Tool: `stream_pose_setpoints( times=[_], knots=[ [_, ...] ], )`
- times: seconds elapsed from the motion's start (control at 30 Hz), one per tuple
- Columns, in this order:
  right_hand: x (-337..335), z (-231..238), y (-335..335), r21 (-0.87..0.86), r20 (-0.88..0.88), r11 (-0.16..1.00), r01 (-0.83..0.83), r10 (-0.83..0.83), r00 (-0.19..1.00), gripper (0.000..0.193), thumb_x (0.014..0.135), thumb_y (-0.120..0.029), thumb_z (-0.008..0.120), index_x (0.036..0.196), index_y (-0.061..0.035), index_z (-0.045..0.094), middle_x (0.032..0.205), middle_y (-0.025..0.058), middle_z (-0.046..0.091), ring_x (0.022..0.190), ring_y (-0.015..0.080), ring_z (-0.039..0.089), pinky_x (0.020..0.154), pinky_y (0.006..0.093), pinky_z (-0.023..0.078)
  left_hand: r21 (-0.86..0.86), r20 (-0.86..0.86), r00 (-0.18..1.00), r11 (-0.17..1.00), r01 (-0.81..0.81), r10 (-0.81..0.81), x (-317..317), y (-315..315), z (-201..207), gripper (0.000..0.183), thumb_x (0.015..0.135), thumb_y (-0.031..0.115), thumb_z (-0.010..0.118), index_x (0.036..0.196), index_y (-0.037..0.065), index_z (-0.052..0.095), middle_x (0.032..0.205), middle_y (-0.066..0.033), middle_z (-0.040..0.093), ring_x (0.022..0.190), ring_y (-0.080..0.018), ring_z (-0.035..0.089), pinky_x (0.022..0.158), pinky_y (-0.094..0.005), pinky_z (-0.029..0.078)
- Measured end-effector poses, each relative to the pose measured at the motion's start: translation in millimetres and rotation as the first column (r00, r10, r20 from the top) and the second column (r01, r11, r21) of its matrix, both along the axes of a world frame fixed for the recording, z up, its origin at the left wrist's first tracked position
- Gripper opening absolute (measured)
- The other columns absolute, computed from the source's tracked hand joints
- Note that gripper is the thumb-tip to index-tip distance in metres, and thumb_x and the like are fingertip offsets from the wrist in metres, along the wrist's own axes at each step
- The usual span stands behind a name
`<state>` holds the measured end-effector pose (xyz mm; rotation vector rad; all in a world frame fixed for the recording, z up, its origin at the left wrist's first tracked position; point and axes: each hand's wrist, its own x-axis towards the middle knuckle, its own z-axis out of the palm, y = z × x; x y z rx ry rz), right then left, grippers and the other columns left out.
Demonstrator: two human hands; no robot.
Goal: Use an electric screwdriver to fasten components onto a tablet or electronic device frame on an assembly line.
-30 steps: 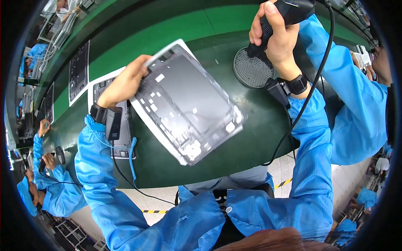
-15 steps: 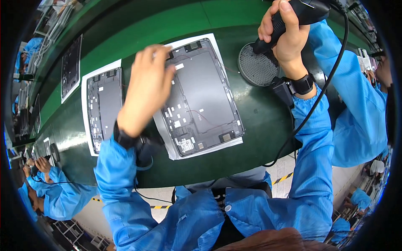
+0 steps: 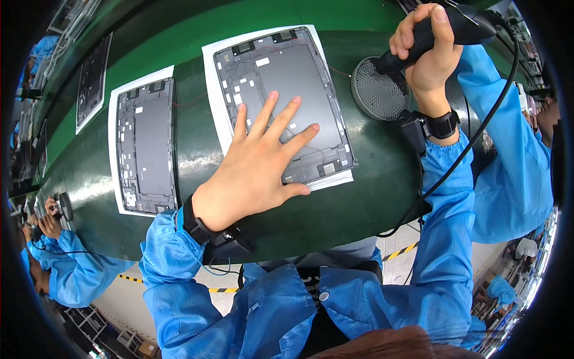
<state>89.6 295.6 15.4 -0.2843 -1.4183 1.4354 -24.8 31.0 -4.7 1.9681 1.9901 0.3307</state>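
In my right hand [image 3: 433, 51] I grip the black handle of a corded handheld tool [image 3: 418, 42]. Its round grey head [image 3: 381, 90], with a honeycomb-like face, is over the table to the right of the nearest tablet-sized panel. My left hand [image 3: 257, 149] is spread, fingers apart, over the lower part of this dark grey device panel [image 3: 302, 72]. It hides the panel's lower left corner. Small white patches and dark parts run along the panel's edges, and a white sheet [image 3: 210, 66] lies beneath it.
A similar panel [image 3: 152, 143] on white backing lies to the left, with another dark panel [image 3: 92, 78] farther off. The tool's black cable [image 3: 472, 149] hangs across my right forearm. Co-workers' blue sleeves [image 3: 508, 137] flank me. The dark green table [image 3: 269, 233] ends near my body.
The nearest panel has shifted away from me. My left hand has come down from its upper left edge to its lower part, fingers now spread. My right hand and the tool moved slightly right.
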Motion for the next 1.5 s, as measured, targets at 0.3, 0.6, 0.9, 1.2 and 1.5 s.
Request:
stream_pose_setpoints(
  times=[0.3, 0.6, 0.9, 1.2, 1.5],
  knots=[
    [-1, -1, -1, 0.030, 0.031, 1.000, -0.005, 0.004, 1.000, 0.035, 0.101, -0.039, 0.051, 0.087, -0.0081, 0.047, 0.053, 0.0058, 0.046, 0.037, 0.0146, 0.041, 0.040, 0.0272, 0.037, 0.043, 0.025, 0.999, 0.998, -0.035, 0.034, -2, 0, -4, 0.083, 0.067, 0.042, 0.086, 0.141, 0.019, 0.056, 0.159, -0.0162, 0.031, 0.147, -0.0455, 0.024, 0.116, -0.0673, 0.021],
    [15, 10, 6, 0.079, 0.005, 0.969, -0.234, 0.234, 0.972, 0.038, 0.103, -0.039, 0.042, 0.097, -0.0040, 0.057, 0.063, 0.0117, 0.052, 0.049, 0.0194, 0.048, 0.053, 0.0371, 0.045, 0.101, 0.032, 0.999, 0.994, -0.047, 0.044, -5, -4, -10, 0.077, 0.069, 0.043, 0.085, 0.137, 0.017, 0.060, 0.157, -0.0161, 0.034, 0.147, -0.0438, 0.026, 0.115, -0.0666, 0.024],
    [28, 28, -74, -0.010, -0.007, 0.784, -0.621, 0.621, 0.784, 0.053, 0.095, -0.061, 0.051, 0.103, -0.0083, 0.047, 0.069, 0.0030, 0.050, 0.051, 0.0121, 0.047, 0.053, 0.0268, 0.044, 0.414, 0.294, 0.955, 0.897, -0.155, 0.029, -3, 7, -25, 0.026, 0.079, 0.025, 0.078, 0.097, 0.008, 0.069, 0.102, -0.0045, 0.065, 0.097, -0.0282, 0.059, 0.092, -0.0430, 0.045],
    [29, 24, -96, 0.030, -0.058, 0.727, -0.686, 0.687, 0.725, 0.050, 0.095, -0.058, 0.054, 0.106, -0.0095, 0.046, 0.075, 0.0040, 0.056, 0.060, 0.0124, 0.058, 0.058, 0.0264, 0.052, 0.451, 0.418, 0.908, 0.862, -0.230, 0.024, 14, 7, -27, 0.014, 0.077, 0.015, 0.078, 0.084, 0.007, 0.069, 0.085, -0.0032, 0.066, 0.081, -0.0250, 0.061, 0.072, -0.0365, 0.048],
    [34, 27, -91, 0.054, -0.098, 0.698, -0.714, 0.716, 0.692, 0.051, 0.095, -0.058, 0.055, 0.108, -0.0091, 0.047, 0.076, 0.0041, 0.057, 0.062, 0.0121, 0.059, 0.062, 0.0266, 0.054, 0.474, 0.596, 0.795, 0.849, -0.234, -0.113, 16, 11, -36, 0.014, 0.077, 0.009, 0.076, 0.089, 0.003, 0.070, 0.089, -0.0072, 0.067, 0.086, -0.0288, 0.061, 0.078, -0.0394, 0.049]
  ],
)
